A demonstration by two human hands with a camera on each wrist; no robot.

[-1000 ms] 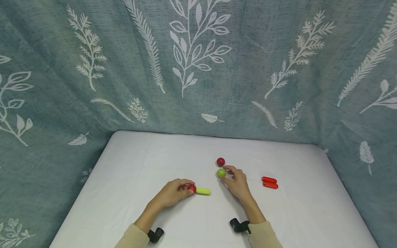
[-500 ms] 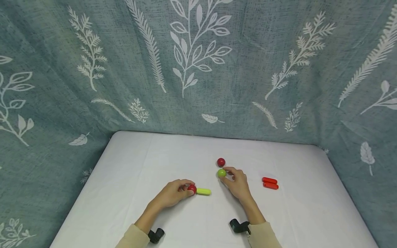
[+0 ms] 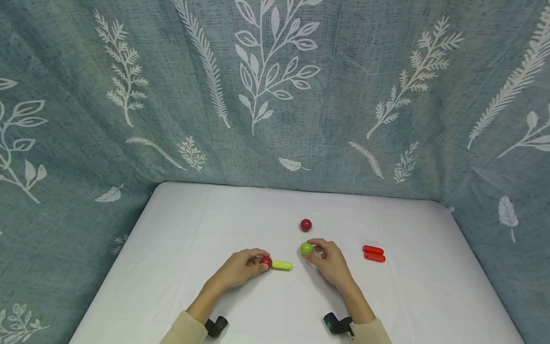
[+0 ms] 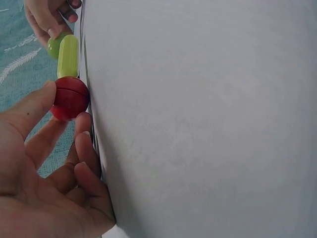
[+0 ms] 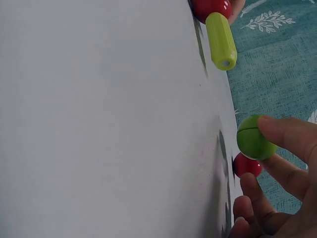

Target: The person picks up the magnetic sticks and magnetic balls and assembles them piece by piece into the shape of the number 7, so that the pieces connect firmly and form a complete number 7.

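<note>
My left hand [image 3: 241, 269] pinches a red ball [image 4: 71, 98] between thumb and fingers. A yellow-green ridged handle [image 5: 221, 41] extends from that ball toward the right and ends in a small hole. Between the thumb and fingers of my right hand [image 3: 330, 263] is a green ball [image 5: 256, 137] with a thin seam round it. The green ball is apart from the handle's free end, a short way to its right and slightly farther back. Behind it a second red ball [image 3: 306, 225] lies on the white table, touched by neither hand.
Two red handles [image 3: 374, 253] lie side by side on the white table [image 3: 429, 291], right of my right hand. A teal curtain [image 3: 275, 148] with white leaf prints hangs behind the table. Black wrist cameras [image 3: 337, 324] sit at both sleeves.
My right hand has drawn the green ball a little toward me, away from the loose red ball. The left hand, its red ball and the yellow-green handle stay in place.
</note>
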